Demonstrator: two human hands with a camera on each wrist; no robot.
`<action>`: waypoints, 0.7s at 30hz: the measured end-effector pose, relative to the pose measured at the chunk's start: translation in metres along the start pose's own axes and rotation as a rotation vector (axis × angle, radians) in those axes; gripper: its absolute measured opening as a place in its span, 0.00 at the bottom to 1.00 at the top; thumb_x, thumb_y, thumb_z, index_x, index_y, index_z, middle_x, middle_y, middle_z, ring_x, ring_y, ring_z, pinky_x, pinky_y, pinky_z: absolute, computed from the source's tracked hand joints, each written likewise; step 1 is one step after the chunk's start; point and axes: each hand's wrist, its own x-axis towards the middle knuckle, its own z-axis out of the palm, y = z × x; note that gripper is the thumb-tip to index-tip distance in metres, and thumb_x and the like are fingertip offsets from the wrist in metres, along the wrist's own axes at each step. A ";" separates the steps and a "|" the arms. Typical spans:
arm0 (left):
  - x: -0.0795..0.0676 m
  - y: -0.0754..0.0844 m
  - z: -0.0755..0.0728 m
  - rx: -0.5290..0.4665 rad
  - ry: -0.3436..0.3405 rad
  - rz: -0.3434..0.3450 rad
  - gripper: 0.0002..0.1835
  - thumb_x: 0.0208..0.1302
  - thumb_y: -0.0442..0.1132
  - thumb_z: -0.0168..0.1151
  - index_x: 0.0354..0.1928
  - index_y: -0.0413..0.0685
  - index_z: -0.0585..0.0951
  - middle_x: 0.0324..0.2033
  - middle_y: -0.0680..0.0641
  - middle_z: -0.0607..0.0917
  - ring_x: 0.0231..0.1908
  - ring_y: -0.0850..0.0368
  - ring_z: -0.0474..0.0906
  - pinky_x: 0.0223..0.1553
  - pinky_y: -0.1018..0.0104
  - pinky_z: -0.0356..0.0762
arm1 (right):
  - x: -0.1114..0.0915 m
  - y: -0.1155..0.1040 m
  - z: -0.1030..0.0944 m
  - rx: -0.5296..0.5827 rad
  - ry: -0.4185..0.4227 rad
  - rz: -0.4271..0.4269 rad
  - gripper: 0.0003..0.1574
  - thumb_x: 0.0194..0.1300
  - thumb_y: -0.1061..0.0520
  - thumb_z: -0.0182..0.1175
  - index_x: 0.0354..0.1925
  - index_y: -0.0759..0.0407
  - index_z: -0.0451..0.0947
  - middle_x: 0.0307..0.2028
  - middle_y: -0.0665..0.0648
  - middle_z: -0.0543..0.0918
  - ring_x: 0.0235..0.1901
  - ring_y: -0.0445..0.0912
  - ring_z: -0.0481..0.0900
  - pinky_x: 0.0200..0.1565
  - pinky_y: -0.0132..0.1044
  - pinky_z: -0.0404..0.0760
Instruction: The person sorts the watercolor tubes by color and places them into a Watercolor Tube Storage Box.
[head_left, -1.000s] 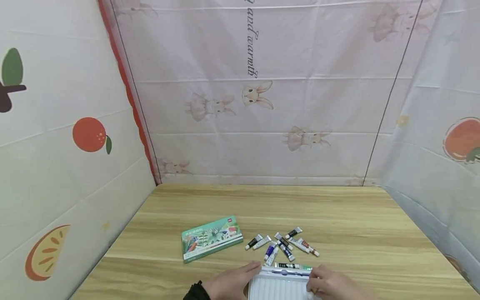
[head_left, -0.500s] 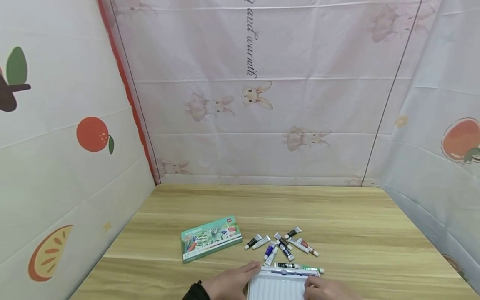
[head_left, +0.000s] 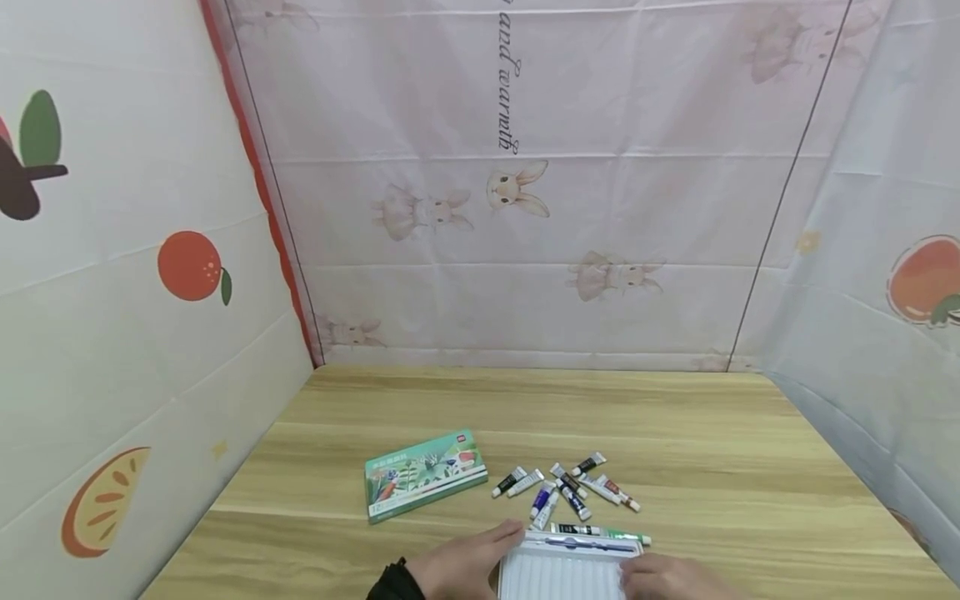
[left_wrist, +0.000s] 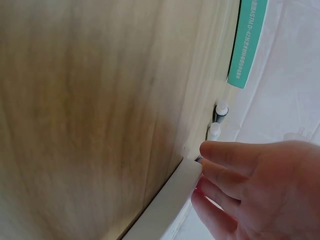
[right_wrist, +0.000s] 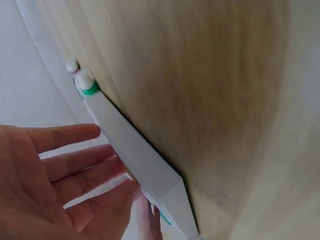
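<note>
On the near part of the wooden table (head_left: 292,542), a white ribbed tray (head_left: 558,577) is lying. The left hand (head_left: 463,568) is touching its far left corner, fingers nearly straight; the right hand (head_left: 666,577) is working at its right side, its grip unclear. Light, even pressure is probably steadying best.

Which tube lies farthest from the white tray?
The dark tube at the very back of the group; every other tube lies closer to the tray.
</note>
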 end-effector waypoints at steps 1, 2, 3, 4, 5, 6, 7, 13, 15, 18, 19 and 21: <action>0.000 0.000 0.000 -0.003 0.000 -0.002 0.48 0.37 0.66 0.53 0.61 0.51 0.52 0.59 0.54 0.51 0.56 0.65 0.49 0.49 0.69 0.58 | -0.001 0.000 -0.002 0.013 -0.020 0.021 0.04 0.54 0.49 0.53 0.29 0.45 0.74 0.35 0.45 0.74 0.35 0.38 0.72 0.32 0.28 0.72; 0.000 0.000 0.000 -0.004 -0.002 -0.002 0.49 0.37 0.66 0.52 0.61 0.51 0.51 0.59 0.54 0.50 0.56 0.65 0.49 0.49 0.69 0.58 | -0.003 0.000 -0.002 0.015 -0.032 0.037 0.06 0.54 0.48 0.52 0.30 0.45 0.74 0.36 0.47 0.75 0.37 0.40 0.73 0.32 0.31 0.73; 0.000 0.000 0.000 -0.005 -0.002 -0.001 0.49 0.37 0.66 0.52 0.61 0.51 0.51 0.59 0.54 0.50 0.56 0.65 0.48 0.49 0.69 0.58 | -0.004 0.000 -0.003 0.016 -0.040 0.052 0.07 0.55 0.47 0.51 0.30 0.45 0.74 0.37 0.48 0.75 0.38 0.42 0.73 0.32 0.33 0.74; 0.000 0.000 0.000 -0.008 -0.002 -0.002 0.49 0.37 0.66 0.52 0.61 0.51 0.51 0.59 0.54 0.50 0.56 0.65 0.49 0.49 0.69 0.58 | -0.004 0.000 -0.003 0.023 -0.049 0.064 0.07 0.55 0.47 0.51 0.31 0.44 0.74 0.38 0.48 0.75 0.39 0.43 0.73 0.32 0.34 0.74; 0.000 0.000 0.000 -0.010 -0.001 0.000 0.48 0.37 0.66 0.52 0.61 0.51 0.52 0.59 0.54 0.51 0.56 0.64 0.49 0.49 0.69 0.58 | -0.005 0.001 -0.003 0.020 -0.051 0.067 0.07 0.55 0.47 0.51 0.31 0.44 0.74 0.38 0.48 0.75 0.39 0.43 0.73 0.32 0.34 0.74; 0.000 0.001 -0.001 -0.013 -0.001 0.003 0.48 0.37 0.66 0.52 0.61 0.50 0.52 0.59 0.53 0.51 0.56 0.64 0.49 0.49 0.68 0.58 | -0.005 0.001 -0.002 0.015 -0.052 0.066 0.07 0.55 0.47 0.51 0.31 0.44 0.75 0.38 0.48 0.75 0.39 0.43 0.73 0.32 0.34 0.74; 0.000 0.001 -0.001 -0.015 -0.001 0.002 0.48 0.37 0.66 0.52 0.61 0.51 0.52 0.59 0.53 0.51 0.56 0.64 0.49 0.49 0.68 0.58 | -0.005 0.002 -0.002 0.009 -0.052 0.067 0.07 0.55 0.46 0.51 0.30 0.44 0.75 0.38 0.47 0.75 0.39 0.43 0.73 0.32 0.34 0.74; 0.000 0.002 -0.003 -0.026 0.000 0.001 0.48 0.38 0.66 0.52 0.61 0.51 0.51 0.59 0.53 0.51 0.56 0.63 0.49 0.49 0.68 0.58 | -0.004 0.003 0.001 -0.049 -0.014 0.031 0.08 0.54 0.47 0.52 0.27 0.46 0.75 0.36 0.46 0.75 0.38 0.42 0.73 0.33 0.31 0.73; 0.000 0.002 -0.002 -0.021 0.002 0.002 0.48 0.38 0.66 0.52 0.61 0.51 0.51 0.59 0.53 0.50 0.56 0.63 0.49 0.49 0.69 0.58 | -0.003 0.002 0.000 -0.042 -0.004 0.034 0.07 0.53 0.47 0.53 0.27 0.46 0.75 0.36 0.46 0.74 0.37 0.40 0.73 0.33 0.30 0.73; 0.001 0.002 -0.002 -0.007 0.003 0.006 0.48 0.38 0.65 0.52 0.61 0.50 0.52 0.59 0.52 0.51 0.56 0.63 0.50 0.49 0.69 0.59 | 0.000 0.005 -0.004 -0.053 0.065 0.027 0.03 0.51 0.52 0.56 0.28 0.47 0.75 0.37 0.48 0.74 0.37 0.41 0.72 0.34 0.32 0.73; 0.001 0.002 -0.001 -0.007 0.002 0.002 0.48 0.38 0.65 0.53 0.61 0.50 0.52 0.59 0.52 0.51 0.55 0.63 0.50 0.49 0.69 0.59 | 0.001 0.008 -0.006 -0.071 0.105 0.031 0.03 0.49 0.53 0.58 0.28 0.47 0.75 0.37 0.48 0.74 0.37 0.41 0.72 0.34 0.32 0.73; 0.002 0.002 -0.001 -0.010 0.000 -0.010 0.47 0.38 0.64 0.54 0.60 0.50 0.53 0.59 0.53 0.52 0.55 0.64 0.51 0.48 0.69 0.59 | 0.004 0.016 -0.011 -0.130 0.198 0.051 0.07 0.45 0.58 0.60 0.27 0.48 0.75 0.36 0.49 0.74 0.36 0.41 0.72 0.34 0.33 0.73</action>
